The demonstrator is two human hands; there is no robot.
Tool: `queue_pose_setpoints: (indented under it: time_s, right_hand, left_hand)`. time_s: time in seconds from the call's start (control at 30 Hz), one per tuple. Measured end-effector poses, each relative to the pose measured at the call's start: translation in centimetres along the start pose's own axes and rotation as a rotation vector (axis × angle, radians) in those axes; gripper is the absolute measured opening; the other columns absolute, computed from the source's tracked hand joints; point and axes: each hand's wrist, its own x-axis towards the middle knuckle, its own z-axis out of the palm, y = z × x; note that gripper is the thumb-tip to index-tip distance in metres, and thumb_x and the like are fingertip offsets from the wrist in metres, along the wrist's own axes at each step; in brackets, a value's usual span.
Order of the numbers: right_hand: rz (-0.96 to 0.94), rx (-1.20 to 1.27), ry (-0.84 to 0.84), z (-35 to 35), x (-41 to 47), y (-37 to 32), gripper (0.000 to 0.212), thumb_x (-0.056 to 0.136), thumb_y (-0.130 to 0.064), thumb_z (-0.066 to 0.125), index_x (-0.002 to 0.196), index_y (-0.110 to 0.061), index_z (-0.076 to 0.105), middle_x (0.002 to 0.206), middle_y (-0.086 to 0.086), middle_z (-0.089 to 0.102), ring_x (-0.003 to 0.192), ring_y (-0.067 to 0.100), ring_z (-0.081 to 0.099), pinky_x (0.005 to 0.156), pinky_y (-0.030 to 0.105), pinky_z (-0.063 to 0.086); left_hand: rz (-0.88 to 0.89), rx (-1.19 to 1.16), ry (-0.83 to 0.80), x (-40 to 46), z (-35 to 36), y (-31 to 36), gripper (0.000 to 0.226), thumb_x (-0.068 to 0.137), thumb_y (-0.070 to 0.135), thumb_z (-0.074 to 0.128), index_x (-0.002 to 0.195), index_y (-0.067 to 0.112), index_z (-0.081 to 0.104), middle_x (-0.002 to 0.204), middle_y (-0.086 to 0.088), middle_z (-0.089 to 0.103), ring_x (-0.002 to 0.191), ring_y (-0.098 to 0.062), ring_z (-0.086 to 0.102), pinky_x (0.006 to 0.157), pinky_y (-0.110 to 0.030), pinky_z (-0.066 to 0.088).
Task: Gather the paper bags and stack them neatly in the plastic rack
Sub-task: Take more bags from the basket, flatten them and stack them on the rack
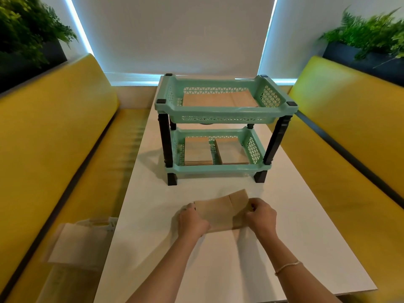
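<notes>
I held a flat brown paper bag (220, 212) by its two short ends over the white table (306, 237), near the middle of its width and closer to the near edge than the far one. My left hand (192, 221) had its fingers curled over the bag's left end; my right hand (261, 216) pinched the right end between thumb and fingers, a thin bracelet (287, 266) on that wrist. No print or label could be read on the bag.

Beyond the bag, toward the table's far end, stood the mint-green plastic rack (225, 112) on dark posts, two tiers high. Its top tray carried bags lying flat (218, 99); its lower tray held two neat stacks side by side, the left stack (197, 152) and the right stack (232, 150), each showing layered edges at the front. No brand or writing showed on the rack.

Yellow bench seats (54, 138) flanked the table's long edges. On the left seat, by the table's near-left corner, lay more pale paper (76, 243), blurred, beside a white plastic piece I could not identify. Green plants (371, 33) sat in dark planters behind both seat backs.
</notes>
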Motion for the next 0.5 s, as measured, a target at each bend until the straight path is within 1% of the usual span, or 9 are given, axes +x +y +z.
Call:
queue_pose_setpoints:
  time_s: [0.07, 0.13, 0.23, 0.3, 0.37, 0.4, 0.47, 0.5]
  right_hand:
    - [-0.023, -0.037, 0.022, -0.1, -0.2, -0.2, 0.043, 0.078, 0.006, 0.05, 0.117, -0.011, 0.061, 0.11, 0.009, 0.063, 0.089, 0.02, 0.054, 0.081, 0.032, 0.049]
    - [-0.051, -0.112, 0.036, 0.0, -0.4, -0.3, 0.044, 0.08, 0.004, 0.05, 0.12, -0.013, 0.059, 0.11, 0.01, 0.064, 0.093, 0.024, 0.058, 0.082, 0.035, 0.051]
    - [-0.086, -0.225, 0.045, 0.5, -0.6, -0.3, 0.046, 0.083, -0.001, 0.05, 0.126, -0.017, 0.055, 0.108, 0.008, 0.065, 0.093, 0.024, 0.06, 0.084, 0.035, 0.054]
    - [-0.093, -0.222, 0.053, 0.7, -0.6, -0.4, 0.047, 0.084, -0.002, 0.051, 0.129, -0.018, 0.053, 0.107, 0.007, 0.065, 0.092, 0.024, 0.06, 0.083, 0.035, 0.054]
    - [-0.104, -0.158, 0.064, 0.7, -0.7, -0.6, 0.049, 0.084, 0.0, 0.052, 0.129, -0.017, 0.052, 0.11, 0.007, 0.064, 0.094, 0.024, 0.06, 0.082, 0.034, 0.054]
    - [-0.093, -0.078, 0.058, 0.5, -0.6, -0.7, 0.05, 0.083, 0.002, 0.053, 0.13, -0.016, 0.051, 0.113, 0.007, 0.063, 0.097, 0.024, 0.059, 0.082, 0.034, 0.053]
    - [-0.007, 0.115, -0.004, -0.1, -0.2, -1.1, 0.052, 0.083, 0.004, 0.054, 0.132, -0.014, 0.049, 0.12, 0.009, 0.059, 0.103, 0.025, 0.056, 0.078, 0.03, 0.049]
    - [0.034, 0.2, -0.058, -0.5, 0.0, -1.1, 0.049, 0.083, 0.004, 0.054, 0.129, -0.012, 0.051, 0.119, 0.011, 0.058, 0.102, 0.026, 0.055, 0.077, 0.03, 0.048]
  left_hand:
    - [0.002, 0.02, 0.011, 0.1, 0.1, 0.1, 0.079, 0.069, 0.013, 0.072, 0.14, 0.013, 0.038, 0.125, -0.007, 0.055, 0.115, -0.024, 0.054, 0.093, -0.033, 0.05]
    - [0.01, 0.048, 0.026, 0.2, 0.3, 0.2, 0.076, 0.071, 0.013, 0.071, 0.14, 0.011, 0.037, 0.129, -0.008, 0.052, 0.119, -0.024, 0.051, 0.095, -0.031, 0.047]
    - [0.025, 0.069, 0.044, 0.2, 0.4, 0.3, 0.074, 0.073, 0.012, 0.069, 0.14, 0.009, 0.038, 0.132, -0.009, 0.05, 0.121, -0.025, 0.049, 0.096, -0.033, 0.047]
    - [0.025, 0.052, 0.037, 0.2, 0.5, 0.3, 0.073, 0.072, 0.011, 0.068, 0.139, 0.009, 0.039, 0.132, -0.01, 0.05, 0.12, -0.026, 0.049, 0.096, -0.034, 0.047]
    - [0.029, 0.043, 0.037, 0.1, 0.4, 0.3, 0.069, 0.072, 0.01, 0.067, 0.136, 0.009, 0.042, 0.13, -0.01, 0.051, 0.119, -0.026, 0.05, 0.095, -0.034, 0.048]
    - [0.03, 0.046, 0.041, 0.0, 0.4, 0.3, 0.068, 0.072, 0.011, 0.066, 0.135, 0.01, 0.043, 0.13, -0.01, 0.051, 0.119, -0.026, 0.048, 0.095, -0.034, 0.047]
    - [0.025, 0.061, 0.045, -0.3, 0.2, 0.4, 0.069, 0.074, 0.015, 0.068, 0.136, 0.012, 0.04, 0.134, -0.01, 0.044, 0.125, -0.027, 0.038, 0.098, -0.03, 0.042]
    - [0.023, 0.05, 0.049, -0.6, -0.1, 0.6, 0.073, 0.074, 0.018, 0.07, 0.139, 0.014, 0.035, 0.137, -0.01, 0.039, 0.129, -0.028, 0.03, 0.1, -0.03, 0.038]
